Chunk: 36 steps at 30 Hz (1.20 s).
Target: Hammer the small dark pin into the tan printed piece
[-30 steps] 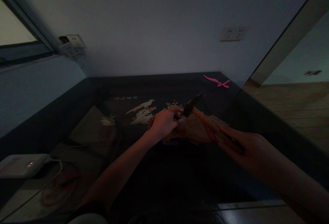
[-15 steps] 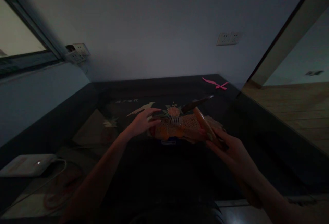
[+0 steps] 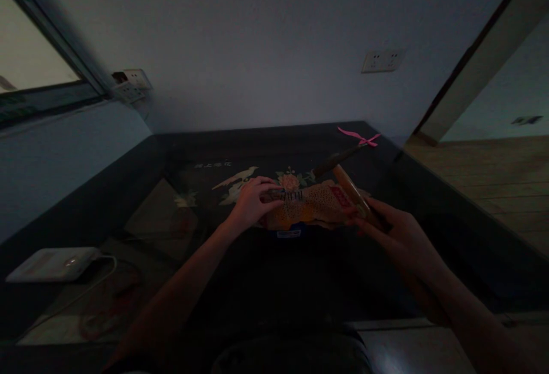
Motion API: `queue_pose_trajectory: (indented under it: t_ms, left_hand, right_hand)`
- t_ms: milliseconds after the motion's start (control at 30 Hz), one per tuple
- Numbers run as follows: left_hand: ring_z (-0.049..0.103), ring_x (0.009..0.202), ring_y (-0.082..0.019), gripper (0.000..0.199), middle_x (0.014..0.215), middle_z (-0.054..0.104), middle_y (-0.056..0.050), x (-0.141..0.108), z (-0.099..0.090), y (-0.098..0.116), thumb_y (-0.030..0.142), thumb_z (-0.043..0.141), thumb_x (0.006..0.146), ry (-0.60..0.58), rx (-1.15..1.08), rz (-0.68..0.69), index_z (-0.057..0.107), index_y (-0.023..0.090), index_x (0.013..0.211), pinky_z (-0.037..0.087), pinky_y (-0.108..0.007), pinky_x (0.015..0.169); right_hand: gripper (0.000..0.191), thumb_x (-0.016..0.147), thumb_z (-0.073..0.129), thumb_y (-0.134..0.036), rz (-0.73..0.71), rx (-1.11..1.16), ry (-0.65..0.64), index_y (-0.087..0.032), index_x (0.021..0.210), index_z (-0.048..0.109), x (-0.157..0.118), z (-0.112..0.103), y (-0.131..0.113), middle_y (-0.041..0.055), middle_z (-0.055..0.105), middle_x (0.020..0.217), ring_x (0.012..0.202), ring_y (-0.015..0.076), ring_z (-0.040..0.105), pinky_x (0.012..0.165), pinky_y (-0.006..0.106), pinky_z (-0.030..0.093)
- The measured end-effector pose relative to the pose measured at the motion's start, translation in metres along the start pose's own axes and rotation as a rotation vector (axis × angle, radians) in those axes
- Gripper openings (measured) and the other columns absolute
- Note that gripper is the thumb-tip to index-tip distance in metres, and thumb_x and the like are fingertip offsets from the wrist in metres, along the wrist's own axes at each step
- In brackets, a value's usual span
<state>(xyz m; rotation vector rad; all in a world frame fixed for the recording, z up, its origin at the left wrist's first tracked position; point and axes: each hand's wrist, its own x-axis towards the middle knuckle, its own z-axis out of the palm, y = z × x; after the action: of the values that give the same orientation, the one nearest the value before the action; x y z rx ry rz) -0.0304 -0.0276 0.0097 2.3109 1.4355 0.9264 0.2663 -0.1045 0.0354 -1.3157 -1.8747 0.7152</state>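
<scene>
A wooden-handled hammer (image 3: 350, 190) is in my right hand (image 3: 397, 231), whose fingers wrap round the handle. Its dark head (image 3: 337, 162) points up and right, tapering at the far end, over the table. Beneath the hammer, a crumpled tan and orange food bag (image 3: 315, 205) with a dotted print and a red label lies on the dark table. My left hand (image 3: 255, 202) grips the bag's left end, thumb in front and fingers behind. What is inside the bag cannot be seen. The picture is dim.
A dark tabletop with printed flowers and a bird (image 3: 238, 178) stands against the wall. A pink ribbon (image 3: 362, 138) lies at the back right. At the left is a white power bank (image 3: 54, 264) with a cable. Wall sockets (image 3: 383, 60) are above the table.
My left hand has moved right and closed onto the bag's end. The hammer has shifted slightly up and right with my right hand, showing more of the red label.
</scene>
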Motion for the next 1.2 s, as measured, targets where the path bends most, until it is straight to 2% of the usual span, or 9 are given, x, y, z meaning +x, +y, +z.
queue_pose_trajectory:
  t_ms: [100, 167, 267, 367, 533, 700, 933, 1100, 1200]
  left_hand:
    - [0.064, 0.092, -0.019, 0.023, 0.098, 0.069, -0.004, 0.009, 0.007, 0.005, 0.026, 0.072, 0.075, -0.022, -0.086, -0.040, 0.069, 0.019, 0.096, 0.050, -0.033, 0.086]
    - [0.066, 0.086, -0.017, 0.018, 0.092, 0.071, -0.003, 0.010, 0.013, 0.007, 0.023, 0.069, 0.077, -0.041, -0.150, -0.080, 0.069, 0.019, 0.095, 0.051, -0.030, 0.082]
    - [0.067, 0.083, -0.018, 0.012, 0.088, 0.073, -0.003, 0.009, 0.017, 0.009, 0.022, 0.068, 0.078, -0.028, -0.170, -0.131, 0.071, 0.017, 0.089, 0.052, -0.027, 0.077]
    - [0.068, 0.081, -0.018, 0.010, 0.086, 0.073, -0.003, 0.008, 0.019, 0.008, 0.023, 0.068, 0.078, -0.019, -0.154, -0.137, 0.071, 0.017, 0.086, 0.051, -0.027, 0.076]
    - [0.068, 0.077, -0.018, 0.010, 0.083, 0.073, -0.002, 0.007, 0.023, 0.001, 0.022, 0.068, 0.078, -0.014, -0.176, -0.147, 0.072, 0.019, 0.086, 0.050, -0.026, 0.072]
    - [0.068, 0.078, -0.018, 0.009, 0.084, 0.074, -0.001, 0.007, 0.024, -0.001, 0.022, 0.068, 0.078, -0.013, -0.184, -0.158, 0.071, 0.019, 0.085, 0.049, -0.026, 0.071]
    - [0.068, 0.080, -0.019, 0.011, 0.086, 0.074, -0.003, 0.008, 0.022, 0.001, 0.022, 0.068, 0.077, -0.037, -0.195, -0.191, 0.072, 0.017, 0.087, 0.049, -0.027, 0.071]
    - [0.068, 0.077, -0.018, 0.009, 0.084, 0.074, -0.002, 0.007, 0.025, -0.002, 0.022, 0.067, 0.078, -0.037, -0.212, -0.173, 0.072, 0.018, 0.084, 0.049, -0.027, 0.072]
    - [0.068, 0.078, -0.019, 0.010, 0.086, 0.074, -0.002, 0.007, 0.024, 0.000, 0.022, 0.068, 0.077, -0.043, -0.205, -0.190, 0.072, 0.018, 0.086, 0.049, -0.027, 0.072]
  right_hand:
    - [0.043, 0.086, 0.055, -0.029, 0.001, -0.001, -0.082, -0.016, 0.127, 0.055, 0.007, -0.007, -0.020, 0.0078, 0.071, 0.105, 0.050, 0.0142, 0.065, 0.048, 0.027, 0.056]
    - [0.045, 0.086, 0.053, -0.028, -0.026, -0.033, -0.155, -0.017, 0.130, 0.053, 0.014, -0.009, -0.034, 0.0075, 0.070, 0.105, 0.041, 0.0105, 0.058, 0.039, 0.024, 0.050]
    - [0.033, 0.085, 0.052, -0.022, -0.121, -0.185, -0.214, -0.018, 0.116, 0.063, 0.025, -0.008, -0.051, 0.0059, 0.071, 0.096, 0.047, 0.0116, 0.059, 0.043, 0.023, 0.047]
    - [0.027, 0.082, 0.054, -0.018, -0.172, -0.319, -0.251, -0.016, 0.106, 0.065, 0.036, -0.004, -0.060, 0.0056, 0.071, 0.087, 0.055, 0.0142, 0.061, 0.048, 0.023, 0.045]
    - [0.021, 0.082, 0.057, -0.020, -0.222, -0.420, -0.264, -0.019, 0.100, 0.067, 0.043, 0.007, -0.055, 0.0048, 0.070, 0.081, 0.067, 0.0183, 0.064, 0.059, 0.025, 0.046]
    - [0.020, 0.082, 0.058, -0.025, -0.274, -0.443, -0.220, -0.021, 0.099, 0.069, 0.042, 0.010, -0.047, 0.0063, 0.071, 0.086, 0.078, 0.0222, 0.065, 0.071, 0.030, 0.048]
    - [0.025, 0.082, 0.056, -0.019, -0.253, -0.488, -0.253, -0.021, 0.104, 0.067, 0.037, 0.012, -0.044, 0.0050, 0.071, 0.079, 0.066, 0.0197, 0.064, 0.062, 0.029, 0.046]
    - [0.025, 0.081, 0.056, -0.018, -0.290, -0.492, -0.210, -0.021, 0.104, 0.067, 0.036, 0.012, -0.044, 0.0064, 0.071, 0.085, 0.073, 0.0212, 0.065, 0.065, 0.029, 0.047]
    - [0.026, 0.082, 0.055, -0.016, -0.285, -0.513, -0.261, -0.020, 0.105, 0.066, 0.035, 0.013, -0.046, 0.0068, 0.072, 0.085, 0.075, 0.0220, 0.066, 0.064, 0.029, 0.046]
